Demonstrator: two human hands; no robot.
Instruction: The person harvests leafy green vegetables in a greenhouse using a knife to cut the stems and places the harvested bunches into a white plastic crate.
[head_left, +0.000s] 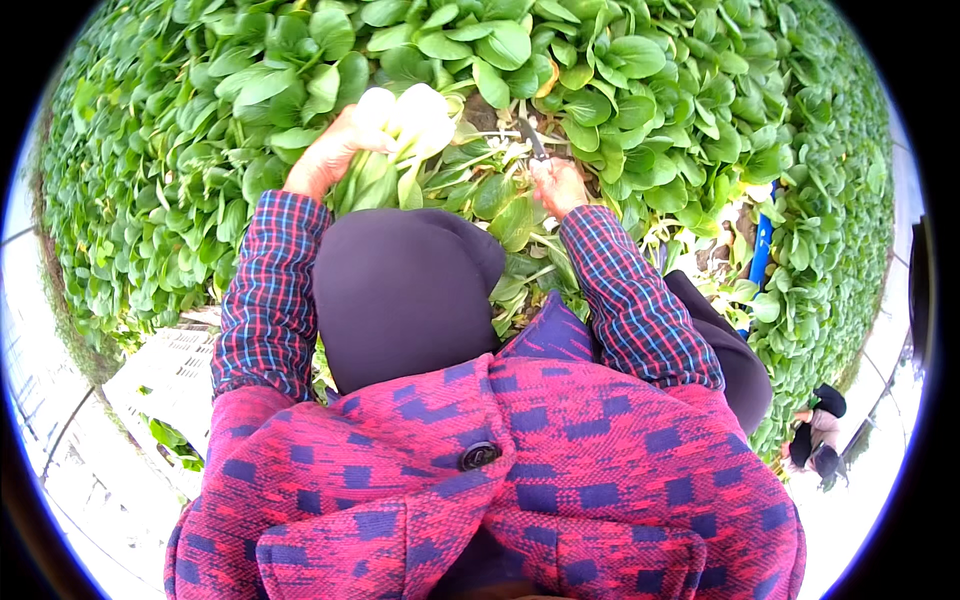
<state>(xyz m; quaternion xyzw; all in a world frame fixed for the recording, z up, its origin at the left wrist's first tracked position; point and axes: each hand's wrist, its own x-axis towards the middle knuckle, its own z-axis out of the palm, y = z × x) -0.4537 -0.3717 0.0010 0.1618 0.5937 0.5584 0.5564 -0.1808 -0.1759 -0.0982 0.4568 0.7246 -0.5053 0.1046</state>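
My left hand (341, 146) is closed around a bunch of leafy greens with pale, thick stem bases, like bok choy (420, 124); the bases are overexposed white and the leaves hang down below the hand. My right hand (559, 184) grips a knife (532, 139), its dark blade pointing up and slightly left, close over the soil among the plants. Between the two hands lie loose leaves and cut stem pieces (495, 184). Standing leafy greens (630, 112) rise just beyond and to the right of the knife.
Dense rows of greens (150, 187) spread ahead and on both sides. At lower left is a pale slatted crate (172, 367) near some leaves. A blue pole or pipe (761, 244) lies among plants at right. Another person (817, 435) crouches far off at lower right.
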